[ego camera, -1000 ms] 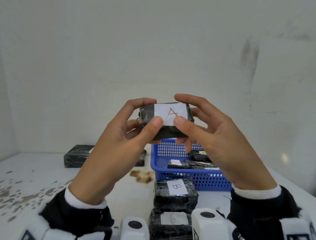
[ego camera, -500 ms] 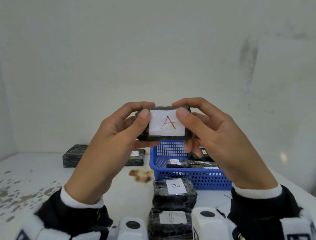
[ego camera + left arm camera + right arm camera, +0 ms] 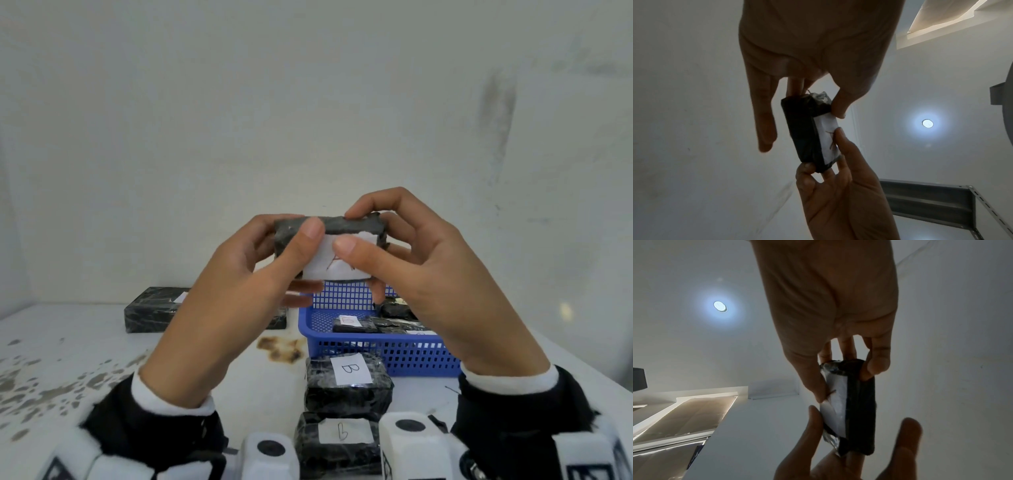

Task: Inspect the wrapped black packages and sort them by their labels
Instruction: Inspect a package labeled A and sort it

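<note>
A wrapped black package (image 3: 346,224) with a white label marked "A" (image 3: 325,265) is held in the air over the blue basket (image 3: 387,349). My left hand (image 3: 294,236) grips its left end, thumb on the label. My right hand (image 3: 352,229) pinches its right end, thumb also on the label, partly covering the letter. In the left wrist view the package (image 3: 801,129) sits between my left hand (image 3: 809,100) and the right hand (image 3: 838,186). The right wrist view shows the package (image 3: 859,410) edge-on in my right hand (image 3: 844,381).
Two labelled packages lie near the front edge, one marked "B" (image 3: 349,383) and one closer (image 3: 339,442). The basket holds several black packages (image 3: 356,323). A black package (image 3: 150,308) lies at the back left, another (image 3: 275,320) is half hidden behind my left hand. White table (image 3: 68,342), wall close behind.
The package has tipped so its dark upper side now shows and the label faces lower. Both thumbs have slid onto the label, partly covering the "A".
</note>
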A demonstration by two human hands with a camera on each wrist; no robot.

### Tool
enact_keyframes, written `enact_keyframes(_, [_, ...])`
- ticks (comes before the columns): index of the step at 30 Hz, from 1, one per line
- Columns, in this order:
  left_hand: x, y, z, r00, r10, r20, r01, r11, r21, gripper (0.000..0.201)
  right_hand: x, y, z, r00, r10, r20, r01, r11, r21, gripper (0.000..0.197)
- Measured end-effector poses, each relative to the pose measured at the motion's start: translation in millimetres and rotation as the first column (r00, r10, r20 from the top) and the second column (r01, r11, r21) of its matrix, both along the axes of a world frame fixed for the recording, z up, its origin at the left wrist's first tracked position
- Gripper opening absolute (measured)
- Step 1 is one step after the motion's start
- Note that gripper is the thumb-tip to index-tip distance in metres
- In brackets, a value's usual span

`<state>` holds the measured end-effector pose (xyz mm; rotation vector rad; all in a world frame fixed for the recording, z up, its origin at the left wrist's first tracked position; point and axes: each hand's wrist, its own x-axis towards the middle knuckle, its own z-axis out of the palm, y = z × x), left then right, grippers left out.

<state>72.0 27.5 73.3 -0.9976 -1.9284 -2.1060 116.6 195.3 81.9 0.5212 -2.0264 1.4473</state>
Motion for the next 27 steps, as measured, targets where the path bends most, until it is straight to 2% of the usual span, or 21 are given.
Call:
enact_keyframes(3, [-1.0, -1.7, 1.7, 0.996, -0.070, 0.052, 0.071, 0.997, -0.009, 0.040, -3.4, -0.2, -0.1, 0.999, -0.011, -0.030, 0.010, 0.999, -0.038, 0.016])
enact_keyframes(7, [-2.8, -3.9, 2.4, 0.992, -0.125, 0.023, 0.123, 0.990, 0.075, 0.033, -5.3, 1.6, 0.6, 0.999, -0.017, -0.050, 0.013, 0.997, -0.079, 0.031])
enact_keyframes(12, [-4.7, -3.1, 2.1, 0.992, -0.129, 0.012, 0.126, 0.982, 0.143, 0.034, -3.3, -1.4, 2.2, 1.000, -0.006, -0.018, 0.005, 0.997, -0.076, 0.037])
enact_keyframes(16, [-6.0, -3.4, 1.0, 0.995, -0.099, 0.000, 0.098, 0.983, 0.157, 0.041, -0.9, -0.9, 2.7, 0.999, -0.029, 0.023, 0.030, 0.999, -0.036, 0.034])
enact_keyframes(19, [-6.1, -2.5, 0.7, 0.997, -0.075, -0.011, 0.076, 0.986, 0.147, 0.042, -1.2, -0.2, 2.4, 0.998, -0.042, 0.039, 0.043, 0.998, -0.036, 0.027])
enact_keyframes(27, [0.3, -2.7, 1.5, 0.999, -0.032, -0.013, 0.032, 0.999, 0.037, 0.039, -1.2, -5.4, 0.9, 0.997, -0.073, 0.012, 0.073, 0.996, -0.050, 0.035])
